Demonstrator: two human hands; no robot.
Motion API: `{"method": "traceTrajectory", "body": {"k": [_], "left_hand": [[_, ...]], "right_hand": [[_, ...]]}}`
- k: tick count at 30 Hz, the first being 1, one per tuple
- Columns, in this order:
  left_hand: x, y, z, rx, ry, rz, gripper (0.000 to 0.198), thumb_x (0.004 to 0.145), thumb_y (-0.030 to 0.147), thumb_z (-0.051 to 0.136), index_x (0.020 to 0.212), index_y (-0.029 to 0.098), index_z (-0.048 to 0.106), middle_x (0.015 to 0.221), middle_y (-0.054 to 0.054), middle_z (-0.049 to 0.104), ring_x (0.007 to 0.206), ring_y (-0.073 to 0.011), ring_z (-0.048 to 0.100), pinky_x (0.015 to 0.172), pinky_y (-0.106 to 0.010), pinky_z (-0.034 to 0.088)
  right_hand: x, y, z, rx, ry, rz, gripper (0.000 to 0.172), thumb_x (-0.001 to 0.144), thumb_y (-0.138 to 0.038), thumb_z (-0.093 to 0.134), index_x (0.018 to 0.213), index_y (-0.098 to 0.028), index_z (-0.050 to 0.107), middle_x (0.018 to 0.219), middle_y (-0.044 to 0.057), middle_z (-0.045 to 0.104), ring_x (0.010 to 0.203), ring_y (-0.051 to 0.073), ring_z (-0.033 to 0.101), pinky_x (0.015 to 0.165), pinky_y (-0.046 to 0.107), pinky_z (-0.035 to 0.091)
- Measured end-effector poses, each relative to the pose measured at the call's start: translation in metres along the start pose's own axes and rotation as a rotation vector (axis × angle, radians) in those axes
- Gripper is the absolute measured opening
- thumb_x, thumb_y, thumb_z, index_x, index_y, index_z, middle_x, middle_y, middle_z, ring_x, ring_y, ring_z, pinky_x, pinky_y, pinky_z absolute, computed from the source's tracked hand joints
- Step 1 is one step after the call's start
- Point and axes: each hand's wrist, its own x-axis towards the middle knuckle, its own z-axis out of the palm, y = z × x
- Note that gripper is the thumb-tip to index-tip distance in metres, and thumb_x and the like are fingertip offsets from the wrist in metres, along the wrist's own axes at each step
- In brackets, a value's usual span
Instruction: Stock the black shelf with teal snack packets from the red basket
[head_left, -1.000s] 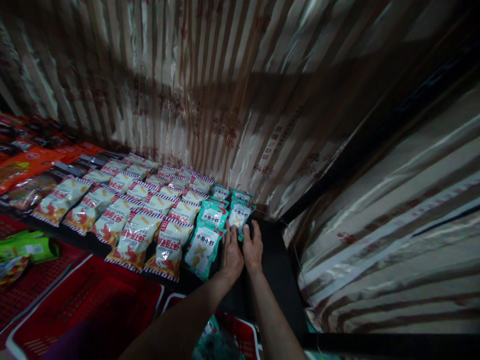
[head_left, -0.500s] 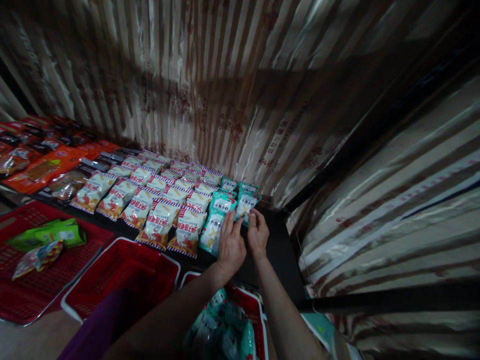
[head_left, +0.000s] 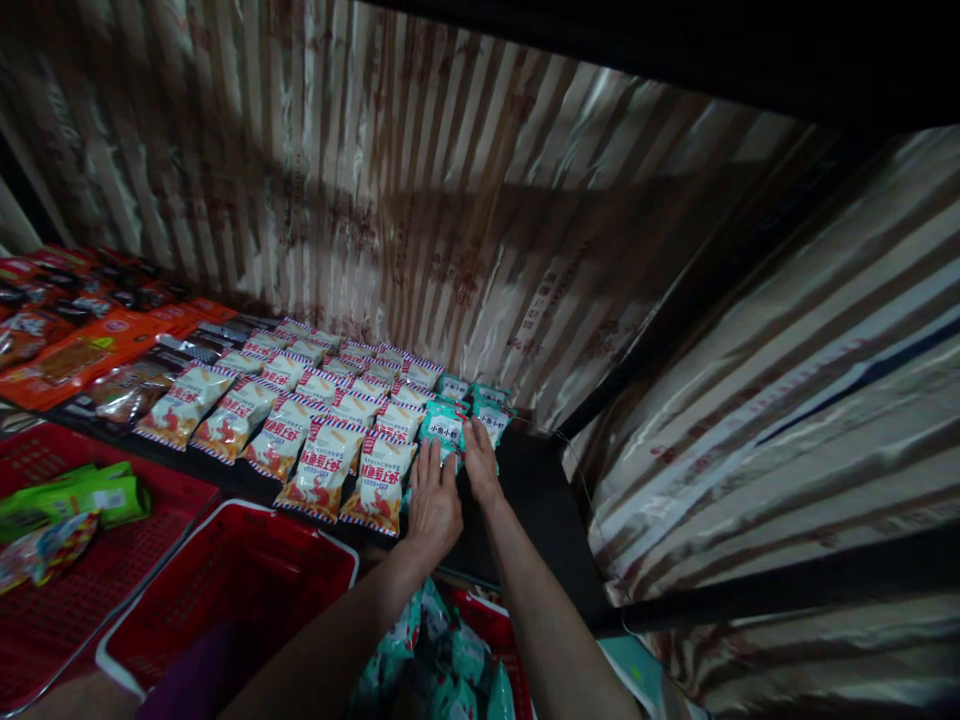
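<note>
Small teal snack bags stand in short rows at the right end of the display. My left hand [head_left: 433, 505] lies with fingers stretched over the front teal snack bag, covering most of it. Against the right edges of the teal bags rests my right hand [head_left: 481, 462], its fingers extended and side-on. Just behind the left fingertips is a teal snack bag [head_left: 444, 426] with dark lettering. Another teal bag [head_left: 493, 420] sits behind my right fingertips. To the left are rows of white-and-orange snack bags [head_left: 376, 482] with striped edges.
Below the black shelf [head_left: 541, 510], a red basket holds several teal bags [head_left: 457, 650]. Left of it are a white-rimmed red basket [head_left: 251, 560] and another with green packets [head_left: 97, 495]. Orange packets [head_left: 90, 345] lie far left. Striped sheeting [head_left: 450, 200] hangs behind; a thin wire runs at right.
My right hand has moved left, from the front of the right teal bag to the edge of the left row. My left hand has shifted slightly left and down over the front bag.
</note>
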Motion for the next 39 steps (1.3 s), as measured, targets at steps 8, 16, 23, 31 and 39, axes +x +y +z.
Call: {"method": "traceTrajectory", "body": {"k": [8, 16, 23, 31, 39], "left_hand": [[0.007, -0.005, 0.006, 0.010, -0.003, -0.004, 0.054, 0.076, 0.006, 0.044, 0.130, 0.008, 0.046, 0.147, -0.021, 0.033, 0.142, -0.0327, 0.016, 0.109, -0.055, 0.029], [0.008, -0.007, 0.012, 0.019, 0.011, 0.001, 0.050, 0.079, 0.008, 0.045, 0.129, 0.008, 0.047, 0.147, -0.022, 0.031, 0.141, -0.0338, 0.020, 0.107, -0.054, 0.032], [0.008, -0.010, 0.014, 0.026, 0.034, 0.038, 0.051, 0.078, 0.007, 0.045, 0.129, 0.008, 0.046, 0.146, -0.022, 0.034, 0.140, -0.0339, 0.020, 0.109, -0.054, 0.030], [0.004, -0.007, 0.006, -0.022, 0.033, 0.068, 0.050, 0.079, 0.009, 0.044, 0.129, 0.008, 0.044, 0.148, -0.022, 0.031, 0.143, -0.0315, 0.010, 0.111, -0.056, 0.022], [-0.030, 0.002, -0.013, -0.168, -0.005, 0.193, 0.037, 0.093, 0.022, 0.031, 0.123, 0.009, 0.048, 0.142, -0.019, 0.040, 0.143, -0.0251, 0.016, 0.112, -0.049, 0.027]], "right_hand": [[0.026, -0.006, 0.006, -0.049, -0.042, 0.035, 0.066, 0.080, -0.062, 0.042, 0.133, -0.023, 0.048, 0.143, 0.005, 0.045, 0.134, 0.024, 0.037, 0.112, 0.039, 0.024], [0.039, -0.002, 0.014, -0.080, -0.031, 0.015, 0.061, 0.081, -0.065, 0.040, 0.126, -0.026, 0.054, 0.135, 0.005, 0.053, 0.129, 0.024, 0.043, 0.110, 0.039, 0.027], [0.028, -0.005, 0.008, -0.127, 0.007, -0.054, 0.057, 0.084, -0.058, 0.040, 0.125, -0.023, 0.055, 0.131, 0.007, 0.056, 0.123, 0.024, 0.049, 0.107, 0.040, 0.032], [-0.009, 0.007, -0.002, -0.153, 0.141, -0.222, 0.042, 0.085, -0.044, 0.045, 0.117, -0.021, 0.060, 0.125, 0.008, 0.061, 0.115, 0.022, 0.054, 0.103, 0.042, 0.037], [-0.107, 0.012, -0.019, -0.062, 0.235, -0.257, 0.032, 0.086, -0.034, 0.044, 0.106, -0.018, 0.064, 0.115, 0.009, 0.065, 0.110, 0.018, 0.057, 0.100, 0.034, 0.041]]}}
